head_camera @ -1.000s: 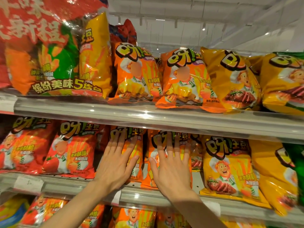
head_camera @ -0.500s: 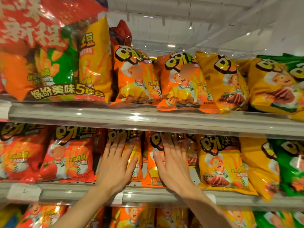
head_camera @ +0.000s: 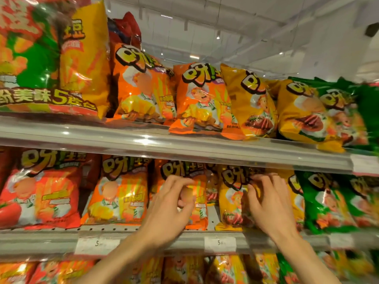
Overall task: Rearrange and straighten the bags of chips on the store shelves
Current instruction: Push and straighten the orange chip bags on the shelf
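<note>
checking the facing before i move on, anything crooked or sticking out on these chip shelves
Yes. On the top shelf, the yellow bag leans left over the orange bag, whose bottom edge overhangs the shelf lip.

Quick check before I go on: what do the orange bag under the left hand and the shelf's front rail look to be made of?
Orange bag: likely thin glossy plastic film, judging by the bright glare streaks and crinkles on its printed face. Front rail: appears to be a clear or pale plastic strip over the grey shelf edge, holding paper price tags; motion blur leaves that uncertain. The left hand has its fingers curled against the bag.
</note>
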Demonstrator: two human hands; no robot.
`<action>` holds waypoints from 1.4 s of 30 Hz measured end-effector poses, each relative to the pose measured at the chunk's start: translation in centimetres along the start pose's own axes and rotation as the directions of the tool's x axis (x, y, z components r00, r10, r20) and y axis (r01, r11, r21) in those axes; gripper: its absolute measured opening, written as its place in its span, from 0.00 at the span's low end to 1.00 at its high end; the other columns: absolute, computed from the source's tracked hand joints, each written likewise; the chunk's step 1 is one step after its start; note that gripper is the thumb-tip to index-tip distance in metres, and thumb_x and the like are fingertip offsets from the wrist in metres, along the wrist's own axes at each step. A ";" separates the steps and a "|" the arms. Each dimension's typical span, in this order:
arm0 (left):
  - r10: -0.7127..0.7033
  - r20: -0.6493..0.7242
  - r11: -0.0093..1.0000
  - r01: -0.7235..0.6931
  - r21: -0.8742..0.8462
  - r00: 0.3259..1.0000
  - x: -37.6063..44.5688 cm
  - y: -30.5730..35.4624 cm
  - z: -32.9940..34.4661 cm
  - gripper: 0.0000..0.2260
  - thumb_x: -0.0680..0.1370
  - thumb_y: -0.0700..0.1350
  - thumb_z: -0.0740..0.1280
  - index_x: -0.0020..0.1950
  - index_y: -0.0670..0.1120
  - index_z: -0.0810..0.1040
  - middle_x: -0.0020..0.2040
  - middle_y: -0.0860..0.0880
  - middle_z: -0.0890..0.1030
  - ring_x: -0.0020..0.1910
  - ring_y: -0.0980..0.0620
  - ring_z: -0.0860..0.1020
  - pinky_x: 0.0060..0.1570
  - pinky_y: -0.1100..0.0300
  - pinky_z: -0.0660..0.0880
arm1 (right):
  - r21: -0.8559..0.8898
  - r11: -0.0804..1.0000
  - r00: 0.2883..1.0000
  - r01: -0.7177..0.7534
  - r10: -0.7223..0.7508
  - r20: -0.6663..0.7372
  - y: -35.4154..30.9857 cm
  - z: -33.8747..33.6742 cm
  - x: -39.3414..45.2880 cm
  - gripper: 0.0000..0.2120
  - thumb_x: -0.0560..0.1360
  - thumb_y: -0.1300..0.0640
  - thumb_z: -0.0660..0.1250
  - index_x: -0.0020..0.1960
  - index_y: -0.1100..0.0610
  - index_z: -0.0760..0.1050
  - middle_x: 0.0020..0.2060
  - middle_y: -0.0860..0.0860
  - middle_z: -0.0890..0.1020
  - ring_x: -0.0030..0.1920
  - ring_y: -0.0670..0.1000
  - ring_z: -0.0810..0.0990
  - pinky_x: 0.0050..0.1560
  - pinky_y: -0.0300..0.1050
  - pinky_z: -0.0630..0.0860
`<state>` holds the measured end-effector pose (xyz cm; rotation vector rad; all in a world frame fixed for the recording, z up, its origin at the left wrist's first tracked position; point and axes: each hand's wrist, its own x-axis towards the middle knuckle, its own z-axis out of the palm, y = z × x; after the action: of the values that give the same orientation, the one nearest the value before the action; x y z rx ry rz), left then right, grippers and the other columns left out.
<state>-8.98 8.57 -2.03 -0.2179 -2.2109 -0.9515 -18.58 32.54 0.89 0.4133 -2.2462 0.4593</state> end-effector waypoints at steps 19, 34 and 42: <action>-0.381 0.244 0.909 0.410 -0.076 0.892 6.6 3.7 14.0 0.44 0.64 0.73 0.71 0.74 0.74 0.52 0.78 0.54 0.60 0.76 0.51 0.61 0.72 0.52 0.63 | -0.090 0.922 0.925 0.376 -0.366 0.105 12.4 1.2 0.9 0.25 0.67 0.59 0.73 0.64 0.57 0.76 0.62 0.59 0.76 0.65 0.62 0.71 0.69 0.60 0.60; -0.341 0.131 0.927 0.356 -0.115 0.931 5.0 5.3 7.0 0.48 0.61 0.75 0.73 0.76 0.66 0.58 0.66 0.71 0.66 0.68 0.60 0.68 0.62 0.59 0.69 | 0.039 0.951 0.952 0.306 -0.305 -0.013 10.8 1.0 0.4 0.18 0.78 0.53 0.57 0.63 0.57 0.77 0.61 0.56 0.77 0.65 0.59 0.70 0.67 0.58 0.63; -0.295 0.183 0.944 0.316 -0.098 0.938 3.3 4.4 4.3 0.41 0.62 0.74 0.73 0.70 0.76 0.56 0.69 0.74 0.62 0.69 0.69 0.63 0.64 0.61 0.63 | 0.627 0.779 0.874 0.012 -0.313 0.373 6.1 -1.7 0.7 0.35 0.72 0.28 0.63 0.74 0.30 0.51 0.66 0.30 0.64 0.64 0.33 0.69 0.56 0.29 0.71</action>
<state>-11.95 14.27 0.64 -0.0086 -2.3845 -1.2865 -20.56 38.52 1.28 1.1617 -2.4289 1.1004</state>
